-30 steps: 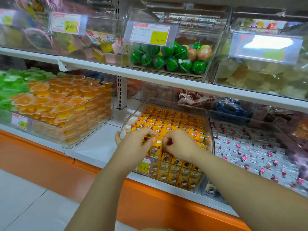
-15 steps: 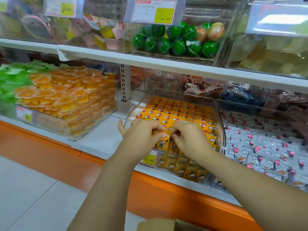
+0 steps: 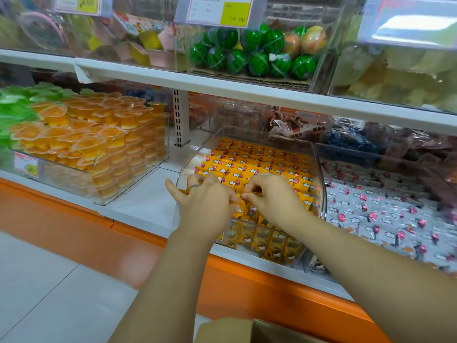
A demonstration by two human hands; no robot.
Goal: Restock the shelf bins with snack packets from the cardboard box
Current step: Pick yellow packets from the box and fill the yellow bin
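The orange snack packets [image 3: 259, 167] stand on edge in tight rows inside a clear curved bin [image 3: 319, 169] on the lower shelf [image 3: 138, 209]; they fill it nearly to the rim, and more of them show through its front wall. Both hands work at the front row, close together, knuckles toward the camera; the left hand [image 3: 205, 201] has its thumb and curled fingers pinched on the top edge of a packet, with its little finger spread outward past the bin's left wall and a dark band on 1 finger; the right hand [image 3: 274, 199] curls its fingers down onto the packets just beside it, gripping their tops. The cardboard box [image 3: 230, 330] shows at the bottom edge, below the forearms, 1 flap visible; its contents are out of view.

Right of the bin lies a bin of grey packets [image 3: 385, 206] printed with pink and white marks; left, across a bare stretch of shelf, a clear bin holds stacked orange jelly cups [image 3: 81, 134], with green cups [image 3: 17, 102] beyond. On the shelf above sit green watermelon-striped balls [image 3: 249, 55] behind a yellow-and-white price tag [image 3: 217, 9]. The shelf unit's base [image 3: 247, 280] is orange; the floor [image 3: 49, 280] is pale tile.
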